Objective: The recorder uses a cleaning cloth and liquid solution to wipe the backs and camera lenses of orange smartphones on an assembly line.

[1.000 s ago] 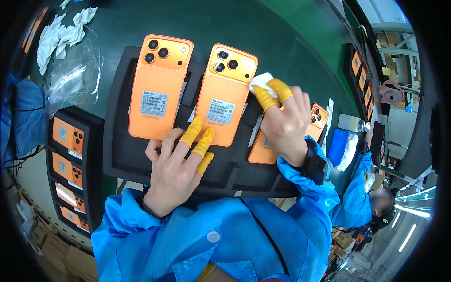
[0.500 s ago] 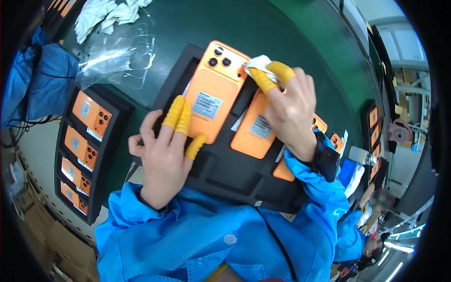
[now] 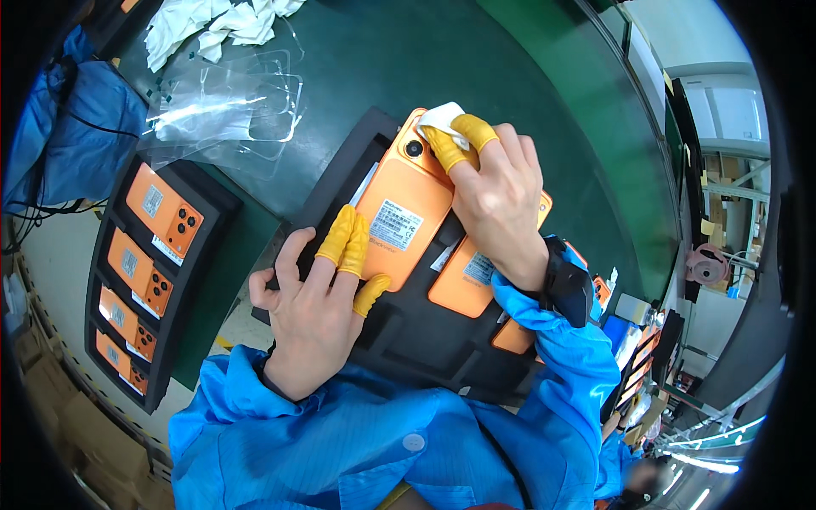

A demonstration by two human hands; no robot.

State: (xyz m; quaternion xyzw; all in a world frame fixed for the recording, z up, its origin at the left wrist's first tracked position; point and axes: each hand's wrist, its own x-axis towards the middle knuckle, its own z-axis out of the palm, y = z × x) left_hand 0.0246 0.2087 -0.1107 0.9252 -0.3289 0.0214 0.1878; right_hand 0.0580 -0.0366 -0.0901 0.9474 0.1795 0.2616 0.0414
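An orange phone (image 3: 405, 189) lies back up on a black foam tray (image 3: 336, 174), with a printed label on its back. My left hand (image 3: 313, 327), in yellow finger cots, grips the phone's lower left corner, two fingers along the side and the thumb at the bottom edge. My right hand (image 3: 493, 200) pinches a folded white cloth (image 3: 442, 117) between cot-covered fingers and presses it on the camera block. One lens shows; cloth and fingers hide the others. Beside it, a second orange phone (image 3: 459, 285) sits partly under my right wrist.
Another black tray (image 3: 223, 200) with several orange phones stands at the left. Clear plastic sheets (image 3: 212, 110) and crumpled white cloths (image 3: 251, 24) lie on the green table (image 3: 408, 51). More phones lie beyond my right wrist. A person in blue is at the lower right.
My right hand has moved the cloth from the phone's upper right edge onto its camera block. My left hand keeps its hold. The whole view has shifted slightly.
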